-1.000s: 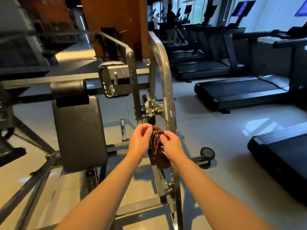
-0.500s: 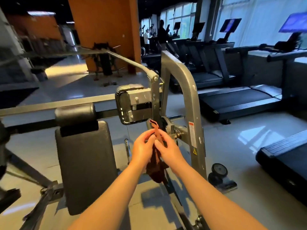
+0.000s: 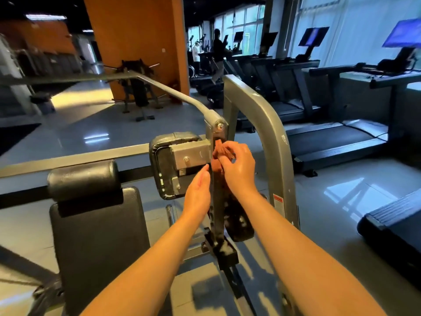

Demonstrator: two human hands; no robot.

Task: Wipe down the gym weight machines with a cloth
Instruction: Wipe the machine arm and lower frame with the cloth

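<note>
**WEIGHT MACHINE, UPRIGHT BAR: WIPE IN PROGRESS**

Step in hand: wiping the upright bar (image 3: pixel 217 215), judged to be a pass near its top pivot.
Cloth (image 3: pixel 221 149): reddish-brown, bunched against the bar just below the pivot.
Right hand (image 3: pixel 239 169): right of the bar, grip clenched on the cloth, fingers curled round it.
Left hand (image 3: pixel 197 192): left of the bar, fingers reaching its edge. Grip cannot be told, as bar and cloth mask the fingertips.
Next move, by estimate: draw the cloth along the bar under firm pressure, then treat the grey frame (image 3: pixel 271 137) right of the bar.
Not made out: the cloth's lower part, the bar's far face, the text on the label (image 3: pixel 278 202).
</note>
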